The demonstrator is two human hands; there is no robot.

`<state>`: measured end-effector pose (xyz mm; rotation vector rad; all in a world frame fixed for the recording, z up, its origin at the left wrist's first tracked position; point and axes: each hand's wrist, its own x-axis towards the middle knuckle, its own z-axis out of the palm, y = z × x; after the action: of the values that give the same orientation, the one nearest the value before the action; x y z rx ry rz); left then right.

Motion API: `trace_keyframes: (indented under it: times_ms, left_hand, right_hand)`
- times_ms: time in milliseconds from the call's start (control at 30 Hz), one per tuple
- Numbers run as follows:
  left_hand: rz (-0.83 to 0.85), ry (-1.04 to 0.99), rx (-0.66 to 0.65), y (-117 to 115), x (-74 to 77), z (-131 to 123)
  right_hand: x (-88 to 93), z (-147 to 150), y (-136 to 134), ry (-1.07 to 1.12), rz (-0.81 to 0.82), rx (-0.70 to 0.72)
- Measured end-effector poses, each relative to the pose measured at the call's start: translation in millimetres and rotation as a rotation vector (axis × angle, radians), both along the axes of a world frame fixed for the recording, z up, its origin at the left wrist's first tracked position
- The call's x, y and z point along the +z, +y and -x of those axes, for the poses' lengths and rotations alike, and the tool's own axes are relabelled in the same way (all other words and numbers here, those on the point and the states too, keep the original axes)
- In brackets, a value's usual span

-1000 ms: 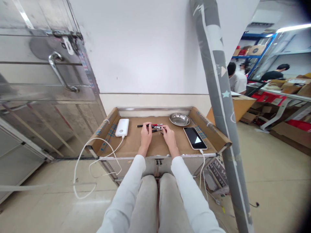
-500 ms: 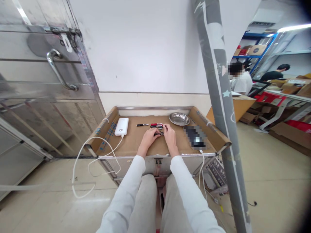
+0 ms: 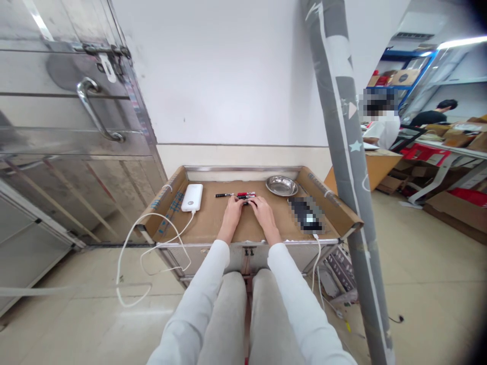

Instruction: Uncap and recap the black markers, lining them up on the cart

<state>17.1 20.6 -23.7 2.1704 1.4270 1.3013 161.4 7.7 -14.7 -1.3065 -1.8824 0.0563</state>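
My left hand and my right hand meet over the brown cardboard tabletop. Between their closed fingertips is a dark pen, held roughly level and partly covered by the fingers. Just beyond them lies a red pen, with a dark pen close beside it, partly hidden. A black pen with a clear end rests flat to the left of these.
A white power bank with a cable lies on the left, a round metal dish at the back right. A blurred-out phone on a cable is at the right. A grey wrapped pipe slants past the table; people sit beyond.
My left hand has moved slightly forward and to the right. The fingers of both hands have shifted on the dark pen and are closer together. The other table items stay put.
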Motion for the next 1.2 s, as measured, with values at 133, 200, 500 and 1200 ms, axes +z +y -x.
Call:
trace_keyframes:
  times_ms: [133,200,500,1200]
  left_hand:
    - [0.022,-0.055,0.009,3,-1.1,0]
    - [0.03,-0.03,0.02,2,0.4,-1]
    - [-0.078,0.083,0.054,-10,8.0,-4]
    - [0.001,0.314,0.191,-5,3.6,-1]
  right_hand:
    - [1.2,1,-1,-0.061,0.008,-0.019]
    - [0.9,1,0,-0.095,0.003,-0.032]
    - [-3.7,1,5,-0.128,0.054,0.01]
    - [-9.1,-1,7,0.029,0.059,0.079]
